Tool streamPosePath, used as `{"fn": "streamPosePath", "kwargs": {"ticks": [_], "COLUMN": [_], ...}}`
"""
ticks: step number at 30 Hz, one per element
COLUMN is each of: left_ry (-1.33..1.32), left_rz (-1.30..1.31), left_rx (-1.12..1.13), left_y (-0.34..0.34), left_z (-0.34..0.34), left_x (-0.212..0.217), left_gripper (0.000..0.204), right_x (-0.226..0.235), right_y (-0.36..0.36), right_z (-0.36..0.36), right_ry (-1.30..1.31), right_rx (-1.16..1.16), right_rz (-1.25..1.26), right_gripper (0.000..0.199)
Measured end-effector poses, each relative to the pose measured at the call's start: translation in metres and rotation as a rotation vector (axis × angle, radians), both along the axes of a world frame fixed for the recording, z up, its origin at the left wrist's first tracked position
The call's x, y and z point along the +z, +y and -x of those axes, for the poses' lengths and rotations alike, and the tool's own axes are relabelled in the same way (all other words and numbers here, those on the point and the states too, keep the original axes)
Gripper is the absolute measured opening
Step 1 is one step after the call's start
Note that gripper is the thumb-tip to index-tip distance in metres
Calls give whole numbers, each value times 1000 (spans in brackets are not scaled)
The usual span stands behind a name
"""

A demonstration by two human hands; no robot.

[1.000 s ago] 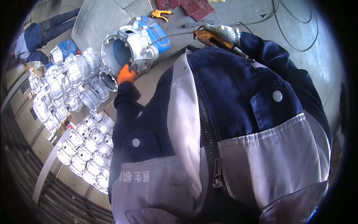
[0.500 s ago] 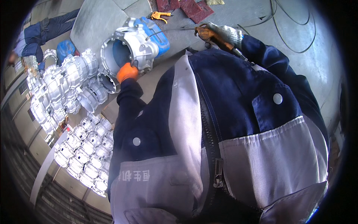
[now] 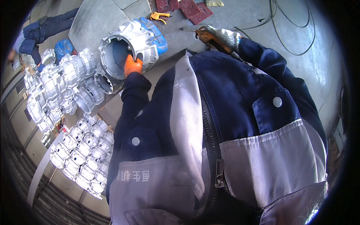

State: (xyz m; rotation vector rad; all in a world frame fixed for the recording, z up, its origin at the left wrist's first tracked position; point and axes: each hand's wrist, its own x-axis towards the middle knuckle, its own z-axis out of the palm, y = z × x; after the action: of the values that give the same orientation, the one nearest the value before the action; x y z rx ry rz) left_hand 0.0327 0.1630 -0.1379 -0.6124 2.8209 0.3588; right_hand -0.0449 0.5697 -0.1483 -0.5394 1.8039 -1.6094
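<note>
A silvery cast-metal housing (image 3: 149, 54) with a wide round opening lies on its side against a blue support (image 3: 160, 41) on the bench. My left hand (image 3: 133, 66), in an orange glove with dark fingertips, is closed on the near rim of that opening. My right hand (image 3: 225, 37), in a whitish knit glove, grips a worn orange-brown power tool (image 3: 208, 37) in front of my chest. From the tool a long thin rod (image 3: 176, 31) runs left to the housing's side wall. The rod's tip is too small to make out.
A yellow air blow gun (image 3: 159, 16) and dark red pads (image 3: 189, 10) lie on the grey bench (image 3: 288, 28). A dark hose (image 3: 275, 32) curls at the right. Stacked housings (image 3: 60, 80) stand at the left, where another person (image 3: 32, 35) bends over.
My left hand has shifted right and a little up along the housing's rim. The housing appears slightly turned. My right hand still holds the tool, its rod at the housing.
</note>
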Motion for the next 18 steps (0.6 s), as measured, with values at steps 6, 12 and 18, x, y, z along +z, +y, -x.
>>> {"fn": "streamPosePath", "kwargs": {"ticks": [6, 12, 18], "left_ry": [-38, -263, -55], "left_rz": [-15, -90, -243], "left_rx": [22, 150, 250], "left_y": [-3, -17, -59], "left_z": [0, 10, 19], "left_x": [-5, -13, -3], "left_gripper": [44, 53, 49], "right_x": [-6, 7, 47], "right_y": [-14, -8, 1], "right_z": [-5, 10, 24], "right_ry": [-14, -360, -759], "right_rx": [10, -31, -330], "right_rz": [49, -276, 161], "right_gripper": [46, 40, 64]}}
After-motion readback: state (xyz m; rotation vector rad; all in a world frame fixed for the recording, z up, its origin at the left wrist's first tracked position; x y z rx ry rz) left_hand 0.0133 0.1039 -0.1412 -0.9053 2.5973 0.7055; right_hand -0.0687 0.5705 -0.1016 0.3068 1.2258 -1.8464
